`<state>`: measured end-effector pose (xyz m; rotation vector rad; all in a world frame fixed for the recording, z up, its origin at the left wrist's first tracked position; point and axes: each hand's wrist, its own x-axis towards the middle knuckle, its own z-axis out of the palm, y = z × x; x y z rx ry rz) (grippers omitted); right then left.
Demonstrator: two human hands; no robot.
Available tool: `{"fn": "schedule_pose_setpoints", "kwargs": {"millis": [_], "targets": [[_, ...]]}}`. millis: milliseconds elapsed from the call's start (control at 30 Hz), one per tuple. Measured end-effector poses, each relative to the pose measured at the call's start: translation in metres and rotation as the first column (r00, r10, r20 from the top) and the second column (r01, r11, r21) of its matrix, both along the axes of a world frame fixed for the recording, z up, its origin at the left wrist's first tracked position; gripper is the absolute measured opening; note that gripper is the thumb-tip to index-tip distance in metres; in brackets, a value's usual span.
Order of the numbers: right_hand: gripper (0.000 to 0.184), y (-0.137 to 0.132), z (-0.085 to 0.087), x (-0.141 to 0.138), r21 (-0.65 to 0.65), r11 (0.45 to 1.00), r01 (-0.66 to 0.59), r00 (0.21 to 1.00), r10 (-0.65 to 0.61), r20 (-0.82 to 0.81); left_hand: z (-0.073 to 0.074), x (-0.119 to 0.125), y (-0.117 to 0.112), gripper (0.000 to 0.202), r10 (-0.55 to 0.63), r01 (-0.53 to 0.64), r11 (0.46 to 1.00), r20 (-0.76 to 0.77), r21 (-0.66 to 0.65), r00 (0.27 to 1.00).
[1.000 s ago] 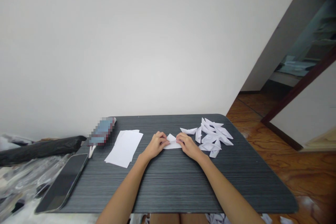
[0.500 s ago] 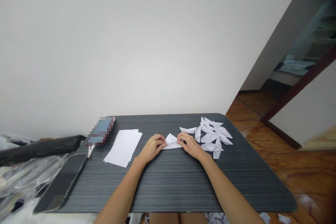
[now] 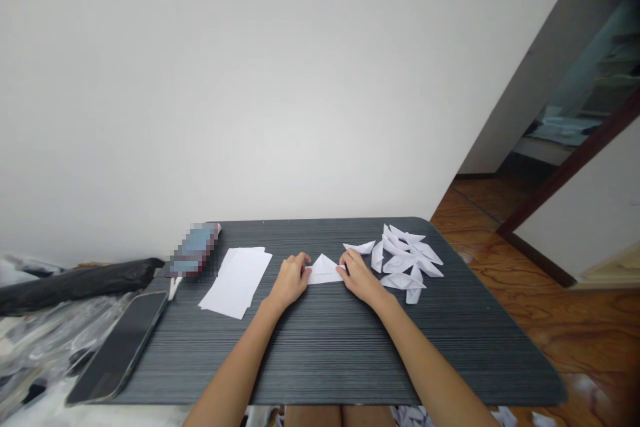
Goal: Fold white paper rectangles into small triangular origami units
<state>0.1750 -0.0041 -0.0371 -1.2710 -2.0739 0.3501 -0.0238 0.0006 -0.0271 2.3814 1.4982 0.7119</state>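
Observation:
A white sheet of paper folded to a triangular peak with a flat band along its near edge, the folded paper (image 3: 324, 271), lies on the dark table in front of me. My left hand (image 3: 292, 279) has its fingers curled, thumb and fingertips on the paper's left end. At the right end, my right hand (image 3: 361, 275) grips the other corner between thumb and fingers. The fingertips cover both ends of the paper. Just beyond my right hand is a folded paper piece (image 3: 361, 248), and several more folded paper pieces (image 3: 407, 257) lie heaped to its right.
Flat white sheets (image 3: 236, 281) lie stacked left of my left hand. A smartphone (image 3: 120, 347) rests at the table's left edge, with a pixelated object (image 3: 194, 250) behind it. The dark table (image 3: 340, 353) meets a white wall (image 3: 320, 93) at the back.
The near band of the paper now lies flatter, and more of the paper shows. Both hands have shifted slightly outward along its ends.

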Motion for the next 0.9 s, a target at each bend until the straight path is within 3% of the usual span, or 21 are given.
{"fn": "schedule_pose_setpoints", "kwargs": {"millis": [133,233,300,433,500,633,767,900], "targets": [[0.015,-0.009,0.006,-0.012,0.067,0.996,0.064,0.991,-0.071,0.109,0.002,0.004,-0.006,0.020,0.002,0.002,0.999,-0.086,0.046,0.996],[0.025,-0.018,0.007,-0.021,0.077,0.996,-0.043,0.985,0.029,0.171,-0.001,0.005,-0.007,0.021,0.027,-0.021,0.998,-0.098,0.060,0.995],[0.028,-0.021,0.004,-0.024,0.090,0.994,-0.058,0.993,0.048,0.111,-0.004,0.004,-0.006,0.022,0.023,-0.020,0.999,-0.050,0.047,0.999],[0.039,-0.012,-0.007,-0.017,0.051,0.995,0.090,0.982,-0.081,-0.169,-0.010,-0.001,-0.003,0.023,-0.025,0.024,0.999,0.043,0.029,0.999],[0.030,-0.004,-0.009,-0.010,-0.025,0.997,0.073,0.969,-0.077,-0.235,-0.011,-0.003,-0.003,0.021,-0.033,0.031,0.999,0.057,0.033,0.998],[0.006,0.002,-0.007,-0.001,-0.093,0.992,-0.080,0.967,0.055,-0.247,-0.010,-0.004,-0.005,0.019,-0.035,0.033,0.999,0.065,0.020,0.997],[0.004,-0.003,-0.003,0.002,-0.110,0.980,-0.165,0.968,0.140,-0.208,-0.007,-0.004,-0.006,0.016,-0.028,0.028,1.000,0.041,0.007,0.999],[0.007,-0.003,0.000,0.003,-0.129,0.979,-0.157,0.981,0.139,-0.138,-0.004,-0.005,-0.007,0.013,-0.050,0.050,0.999,0.001,-0.009,0.999]]}}
